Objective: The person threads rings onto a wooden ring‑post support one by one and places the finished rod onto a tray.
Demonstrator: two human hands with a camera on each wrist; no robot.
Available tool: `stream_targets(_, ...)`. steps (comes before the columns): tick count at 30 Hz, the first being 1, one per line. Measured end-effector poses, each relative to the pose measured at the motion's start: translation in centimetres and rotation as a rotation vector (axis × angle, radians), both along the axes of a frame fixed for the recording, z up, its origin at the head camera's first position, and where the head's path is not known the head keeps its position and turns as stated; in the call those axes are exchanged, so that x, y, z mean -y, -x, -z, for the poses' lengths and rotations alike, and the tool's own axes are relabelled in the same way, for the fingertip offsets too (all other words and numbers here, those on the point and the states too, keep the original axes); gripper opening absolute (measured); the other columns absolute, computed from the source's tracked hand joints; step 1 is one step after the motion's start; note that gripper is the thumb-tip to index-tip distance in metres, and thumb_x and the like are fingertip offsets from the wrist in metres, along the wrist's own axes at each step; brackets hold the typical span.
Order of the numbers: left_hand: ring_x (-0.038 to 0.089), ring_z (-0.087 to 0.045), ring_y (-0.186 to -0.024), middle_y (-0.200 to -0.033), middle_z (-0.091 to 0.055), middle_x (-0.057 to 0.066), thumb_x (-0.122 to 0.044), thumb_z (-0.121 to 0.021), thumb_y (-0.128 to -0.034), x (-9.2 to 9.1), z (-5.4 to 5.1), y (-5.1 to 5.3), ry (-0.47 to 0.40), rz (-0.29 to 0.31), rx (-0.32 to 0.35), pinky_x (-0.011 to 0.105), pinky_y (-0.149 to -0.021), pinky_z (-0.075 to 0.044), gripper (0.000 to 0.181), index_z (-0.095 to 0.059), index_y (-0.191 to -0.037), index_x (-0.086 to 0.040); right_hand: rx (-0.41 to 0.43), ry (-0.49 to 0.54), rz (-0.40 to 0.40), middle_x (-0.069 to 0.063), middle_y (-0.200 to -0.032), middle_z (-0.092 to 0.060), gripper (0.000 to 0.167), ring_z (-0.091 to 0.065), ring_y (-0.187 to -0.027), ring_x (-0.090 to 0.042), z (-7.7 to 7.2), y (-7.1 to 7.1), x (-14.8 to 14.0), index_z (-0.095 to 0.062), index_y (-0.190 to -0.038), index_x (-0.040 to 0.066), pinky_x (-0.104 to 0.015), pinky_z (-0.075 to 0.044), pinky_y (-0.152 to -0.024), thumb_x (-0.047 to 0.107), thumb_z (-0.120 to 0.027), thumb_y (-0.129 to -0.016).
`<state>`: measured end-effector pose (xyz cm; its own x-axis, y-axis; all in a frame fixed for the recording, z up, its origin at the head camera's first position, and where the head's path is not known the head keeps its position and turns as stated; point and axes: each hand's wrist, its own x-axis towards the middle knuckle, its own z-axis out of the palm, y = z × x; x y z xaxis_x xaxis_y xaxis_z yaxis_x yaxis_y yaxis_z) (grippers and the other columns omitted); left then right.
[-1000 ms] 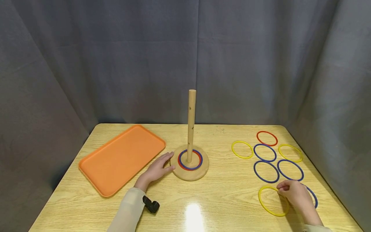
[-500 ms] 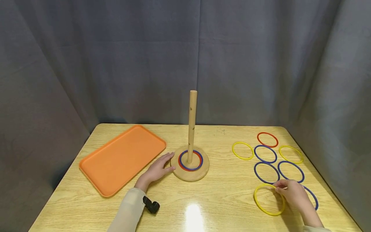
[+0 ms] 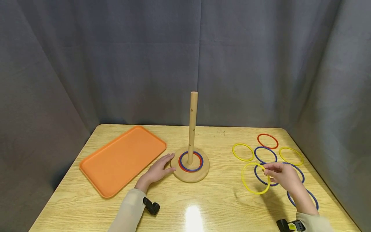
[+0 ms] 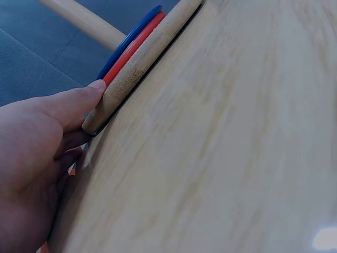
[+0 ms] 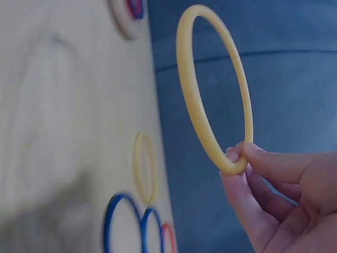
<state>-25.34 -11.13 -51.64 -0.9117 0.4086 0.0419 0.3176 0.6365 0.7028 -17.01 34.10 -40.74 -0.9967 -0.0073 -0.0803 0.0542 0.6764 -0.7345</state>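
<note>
A wooden stand, made of a round base point(image 3: 181, 174) and an upright peg point(image 3: 192, 125), has a red ring point(image 4: 134, 46) and a blue ring point(image 3: 200, 166) lying around the foot of its peg. My left hand point(image 3: 156, 170) rests against the left rim of the base, thumb and fingers touching the edge and fairly straight. Over on the right, my right hand point(image 3: 284, 175) pinches a yellow ring point(image 3: 244, 182) by its edge between thumb and fingers. In the right wrist view that yellow ring point(image 5: 190, 89) is tilted up, off the table.
An orange tray point(image 3: 121, 158) lies left of the stand. Loose rings lie on the right of the table: a red ring point(image 3: 277, 143), yellow rings, one of them a yellow ring point(image 3: 242, 160) nearer the stand, and several blue ones, including a blue ring point(image 3: 317, 204) near my right wrist.
The yellow ring has risen from the table in my right hand, moving away from me and leftward, partly in front of a blue ring. My left hand stays at the base.
</note>
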Motion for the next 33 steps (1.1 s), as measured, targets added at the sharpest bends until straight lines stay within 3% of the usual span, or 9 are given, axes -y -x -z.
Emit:
stream_targets(7,0.034,-0.027,-0.147,-0.157,-0.033,0.014,-0.036,-0.063,-0.0941,0.1,0.0,-0.1,-0.011,-0.021,0.0,0.055,-0.118,-0.024,0.067,-0.037,-0.15,-0.011,0.021,0.224,-0.037,0.013,-0.096,-0.069,0.041,-0.063,-0.085,0.006,-2.8,2.1,2.5,-0.059,-0.124,-0.009,-0.026,-0.059,-0.079,0.02,-0.063,-0.096)
stream_targets(11,0.034,-0.027,-0.147,-0.156,-0.034,0.014,-0.037,-0.062,-0.0942,0.1,0.2,-0.1,-0.008,-0.02,-0.006,0.056,-0.117,-0.025,0.067,-0.037,-0.15,-0.01,0.017,0.325,-0.068,0.019,-0.091,-0.068,0.041,-0.064,-0.087,0.003,-4.5,3.2,4.4,-0.058,-0.124,-0.009,-0.02,-0.058,-0.077,0.02,-0.063,-0.095)
stream_targets(13,0.034,-0.027,-0.147,-0.157,-0.034,0.014,-0.038,-0.062,-0.0943,0.2,0.2,-0.1,-0.004,-0.019,-0.008,0.056,-0.117,-0.025,0.067,-0.037,-0.15,-0.011,0.014,0.386,-0.09,0.018,-0.09,-0.068,0.039,-0.064,-0.088,0.002,-5.5,3.7,5.4,-0.059,-0.124,-0.007,-0.02,-0.057,-0.077,0.02,-0.064,-0.095)
stream_targets(17,0.034,-0.027,-0.147,-0.157,-0.034,0.013,-0.038,-0.062,-0.0942,0.2,0.2,-0.1,-0.004,-0.02,-0.006,0.056,-0.118,-0.025,0.067,-0.037,-0.15,-0.011,0.006,0.539,-0.116,0.016,-0.088,-0.07,0.016,-0.066,-0.086,0.0,-8.0,4.6,7.4,-0.069,-0.108,0.013,-0.018,-0.057,-0.075,0.017,-0.065,-0.093)
stream_targets(20,0.034,-0.027,-0.147,-0.156,-0.034,0.013,-0.038,-0.062,-0.0942,0.1,0.1,-0.1,-0.005,-0.021,-0.007,0.056,-0.118,-0.025,0.067,-0.037,-0.15,-0.011,-0.001,0.641,-0.12,0.013,-0.088,-0.072,0.011,-0.067,-0.084,-0.002,-9.8,5.4,8.9,-0.071,-0.095,0.025,-0.018,-0.058,-0.074,0.015,-0.067,-0.092)
stream_targets(33,0.033,-0.028,-0.147,-0.156,-0.034,0.013,-0.039,-0.061,-0.0943,-0.4,0.1,-0.1,0.006,-0.011,-0.018,0.055,-0.118,-0.025,0.067,-0.037,-0.151,-0.012,-0.038,0.773,-0.109,0.009,-0.085,-0.074,0.009,-0.069,-0.082,-0.004,-14.7,7.9,13.1,-0.072,-0.091,0.02,-0.019,-0.058,-0.072,0.011,-0.07,-0.089)
